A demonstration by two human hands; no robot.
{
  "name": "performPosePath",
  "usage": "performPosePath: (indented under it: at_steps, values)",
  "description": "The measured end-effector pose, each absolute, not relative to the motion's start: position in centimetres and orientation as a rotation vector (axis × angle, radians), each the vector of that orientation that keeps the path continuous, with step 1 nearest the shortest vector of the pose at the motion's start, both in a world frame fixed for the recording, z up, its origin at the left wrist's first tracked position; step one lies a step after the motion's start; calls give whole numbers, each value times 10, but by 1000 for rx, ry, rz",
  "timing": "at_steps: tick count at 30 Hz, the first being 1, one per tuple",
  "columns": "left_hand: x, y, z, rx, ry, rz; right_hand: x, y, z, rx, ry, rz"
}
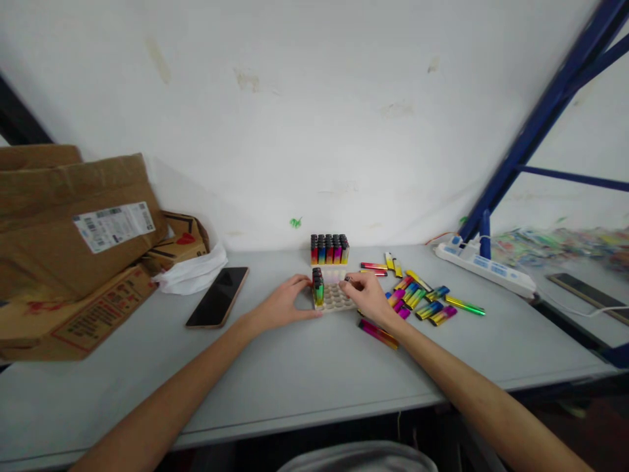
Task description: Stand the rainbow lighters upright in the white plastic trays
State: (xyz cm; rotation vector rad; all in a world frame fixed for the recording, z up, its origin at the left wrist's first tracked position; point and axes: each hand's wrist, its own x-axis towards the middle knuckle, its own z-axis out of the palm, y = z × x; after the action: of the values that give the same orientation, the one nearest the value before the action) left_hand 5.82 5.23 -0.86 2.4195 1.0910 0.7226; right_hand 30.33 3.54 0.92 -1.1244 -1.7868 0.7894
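Note:
A pale tray with round holes (334, 299) lies on the table, with a column of upright lighters (319, 292) along its left side. My left hand (285, 303) grips the tray's left edge, thumb at the near corner and fingers by the standing lighters. Over the tray's right part, my right hand (371, 296) pinches a lighter (348, 279); only its dark top shows, and the fingers hide the rest. Loose shiny lighters (415, 295) in several colours lie scattered to the right of that hand. One pink and gold lighter (378, 334) rests nearer to me, beneath my right wrist.
Behind the tray, a full block of upright lighters (329, 249) stands by the wall. On the left are a phone (219, 297), a white plastic bag (194, 272) and cardboard boxes (73, 229). A power strip (486, 269) and another phone (587, 293) lie at right, near a blue frame (521, 144).

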Motion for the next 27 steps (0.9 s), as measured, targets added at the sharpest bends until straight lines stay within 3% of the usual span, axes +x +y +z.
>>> performPosePath:
  at_steps: [7,19,27]
  values:
    - [59,52,-7,2408,1101,706,302,34,9,-1125,-1800,781]
    - [59,51,-8,2409,1097,718,307,30,28,-888,-2213,367]
    - [59,52,-10,2409,1107,744,306,31,17,-949,-2273,449]
